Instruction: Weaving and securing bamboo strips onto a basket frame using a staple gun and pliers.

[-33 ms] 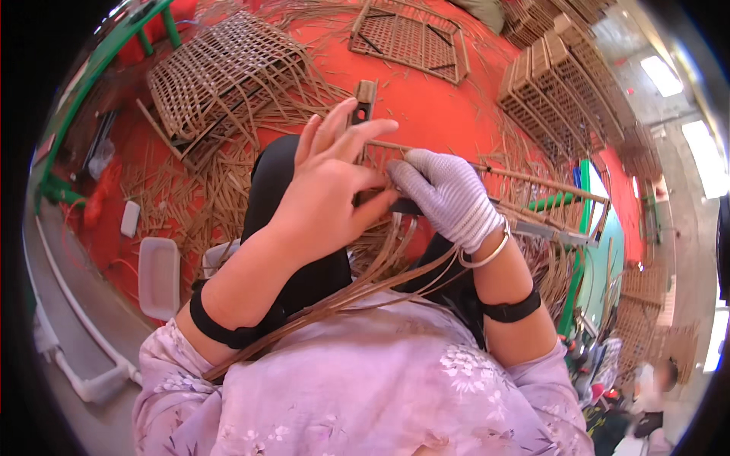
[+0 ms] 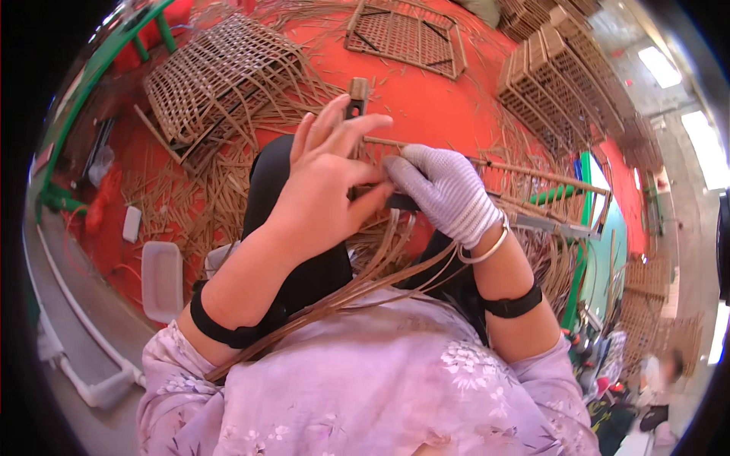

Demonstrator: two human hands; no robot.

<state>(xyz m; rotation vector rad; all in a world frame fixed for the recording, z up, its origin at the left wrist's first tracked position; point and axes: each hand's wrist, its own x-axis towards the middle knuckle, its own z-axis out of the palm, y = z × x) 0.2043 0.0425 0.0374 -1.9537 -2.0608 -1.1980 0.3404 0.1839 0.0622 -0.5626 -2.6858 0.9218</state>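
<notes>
My left hand [image 2: 319,182] is bare. Its thumb and index finger come together in a pinch beside my gloved fingertips, while the other fingers fan out. A grey-white knitted glove covers my right hand [image 2: 445,186], which is closed, with thumb and fingers pressed together; what lies between its tips is hidden. Both hands are over a narrow bamboo-like frame [image 2: 547,178] that stretches rightward across my knees. A dark upright piece with a wooden end [image 2: 357,90] stands just beyond my left fingers. Long brown strips [image 2: 342,295] lie across my lap beneath my forearms.
A half-woven basket [image 2: 224,76] with loose ends sits far left, and a flat woven panel [image 2: 407,38] lies at the back. Stacked crates [image 2: 544,83] stand at far right. Cut strips litter the red floor. On the left is a white plastic tub [image 2: 162,281].
</notes>
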